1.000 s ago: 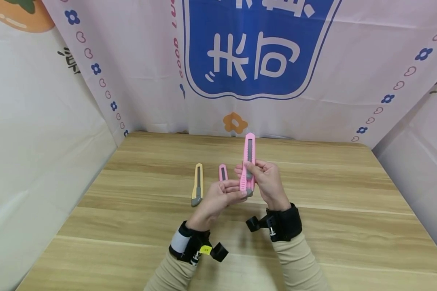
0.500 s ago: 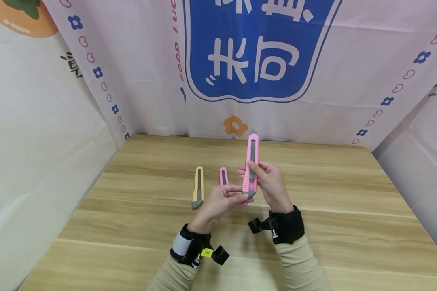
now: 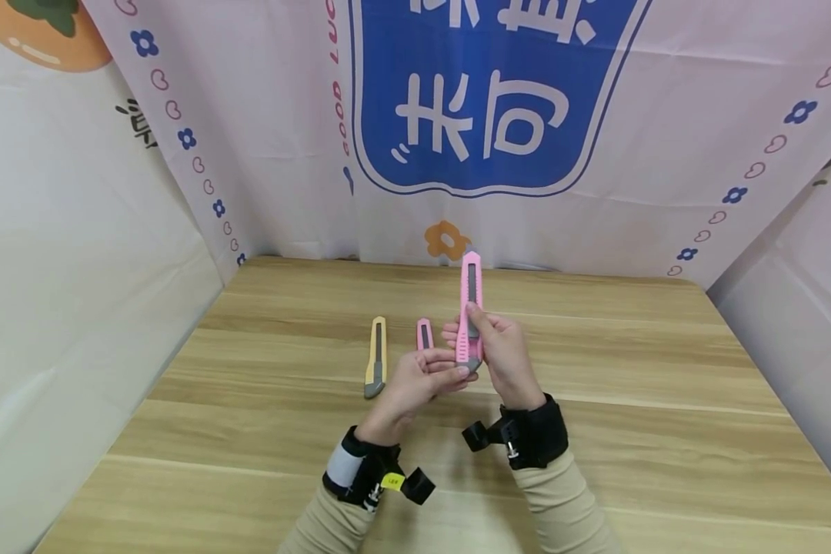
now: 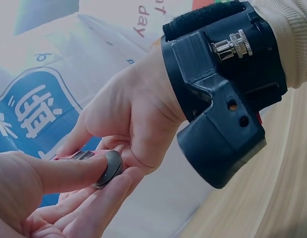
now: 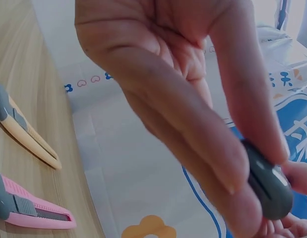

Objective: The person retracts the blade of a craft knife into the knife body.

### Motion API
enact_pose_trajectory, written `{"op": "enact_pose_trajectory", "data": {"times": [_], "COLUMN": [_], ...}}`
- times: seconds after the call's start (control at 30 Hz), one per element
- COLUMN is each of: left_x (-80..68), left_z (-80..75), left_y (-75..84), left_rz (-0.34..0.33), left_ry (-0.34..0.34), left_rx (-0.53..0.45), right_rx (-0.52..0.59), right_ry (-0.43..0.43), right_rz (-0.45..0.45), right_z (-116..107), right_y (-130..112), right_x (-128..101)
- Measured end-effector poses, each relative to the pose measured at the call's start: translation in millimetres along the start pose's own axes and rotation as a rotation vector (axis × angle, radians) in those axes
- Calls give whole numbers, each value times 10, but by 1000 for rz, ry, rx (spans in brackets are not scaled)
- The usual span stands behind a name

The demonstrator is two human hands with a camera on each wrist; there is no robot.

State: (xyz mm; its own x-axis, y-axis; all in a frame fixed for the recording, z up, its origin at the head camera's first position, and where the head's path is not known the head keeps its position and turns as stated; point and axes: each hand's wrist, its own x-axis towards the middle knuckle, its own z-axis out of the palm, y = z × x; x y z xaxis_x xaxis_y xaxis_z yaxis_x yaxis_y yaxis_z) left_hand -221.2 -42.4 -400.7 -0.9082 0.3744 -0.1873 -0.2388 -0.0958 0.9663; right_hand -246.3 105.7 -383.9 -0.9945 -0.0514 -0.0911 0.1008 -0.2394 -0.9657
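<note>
Above the table, both hands hold a pink utility knife (image 3: 470,285) upright. A little grey blade tip shows at its top. My right hand (image 3: 508,358) grips it from the right, thumb on the front near the grey slider, fingers behind. My left hand (image 3: 418,381) pinches the grey end cap (image 4: 111,168) between thumb and fingers; the right wrist view shows the same cap pinched by left-hand fingers (image 5: 227,163). On the table lie a yellow utility knife (image 3: 376,358) and a second pink utility knife (image 5: 39,206), which the left hand partly covers in the head view.
The wooden table (image 3: 630,454) has a rounded far right corner. Behind it hangs a printed cloth (image 3: 284,185) with a blue emblem. White cloth (image 3: 76,308) closes the left side, and another hangs at the right. Both wrists wear black straps with cameras.
Over the last half second, the upright pink knife has shifted slightly left, along with the right hand. The left hand has barely moved and still pinches the end cap. Both knives on the table lie unmoved.
</note>
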Motion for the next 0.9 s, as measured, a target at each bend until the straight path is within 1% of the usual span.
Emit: {"op": "enact_pose_trajectory", "data": {"times": [0.23, 0.5, 0.7, 0.9], "left_x": [-1, 8, 10, -7], "left_z": [6, 4, 1, -2], "left_y": [3, -12, -12, 13], "left_rz": [5, 29, 20, 4], "left_ry": [-3, -30, -37, -32], "left_rx": [5, 15, -6, -32], "right_rx": [-7, 46, 65, 80], "right_ry": [27, 16, 17, 8], "right_rz": [-13, -21, -19, -36], "right_z": [30, 14, 10, 22], "right_y": [-5, -6, -10, -5], "right_x": [1, 3, -3, -13]}}
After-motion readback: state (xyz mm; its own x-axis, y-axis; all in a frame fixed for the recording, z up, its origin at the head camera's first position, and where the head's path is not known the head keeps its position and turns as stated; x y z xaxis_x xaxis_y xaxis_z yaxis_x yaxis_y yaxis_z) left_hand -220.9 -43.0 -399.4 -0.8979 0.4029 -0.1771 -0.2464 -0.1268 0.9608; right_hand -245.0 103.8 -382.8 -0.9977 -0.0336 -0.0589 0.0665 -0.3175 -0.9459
